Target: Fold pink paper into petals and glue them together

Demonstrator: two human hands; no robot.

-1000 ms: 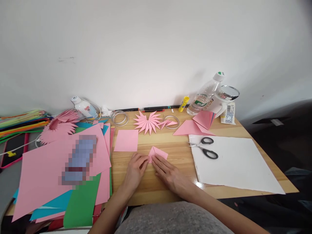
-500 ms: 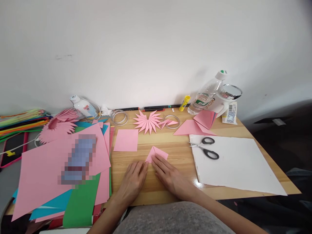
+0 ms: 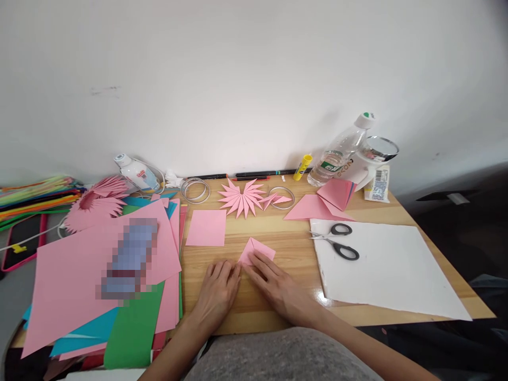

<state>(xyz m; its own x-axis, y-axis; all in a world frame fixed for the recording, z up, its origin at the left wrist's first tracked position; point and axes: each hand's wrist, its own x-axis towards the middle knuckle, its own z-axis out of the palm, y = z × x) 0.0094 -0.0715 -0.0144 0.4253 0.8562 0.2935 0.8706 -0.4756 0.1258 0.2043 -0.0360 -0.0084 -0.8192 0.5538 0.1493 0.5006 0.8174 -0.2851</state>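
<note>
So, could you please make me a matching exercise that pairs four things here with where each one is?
Things:
1. Right hand
2. Scissors
3. Clear bottle
4. Flat pink square

Places:
A. Handles on the white sheet
B. Just right of the coloured paper stack
C. Fingers on the folded pink paper
D. Next to the mug

Right pairs: 1-C, 2-A, 3-D, 4-B.

Left hand's grip point(image 3: 219, 288) now lower and closer to the body than a second ago, back turned up, fingers flatter near the folded pink paper's point(image 3: 257, 244) near corner, right hand's grip point(image 3: 278, 288) with one finger shifted toward that corner, bottle point(image 3: 335, 159) slightly farther right in view
</note>
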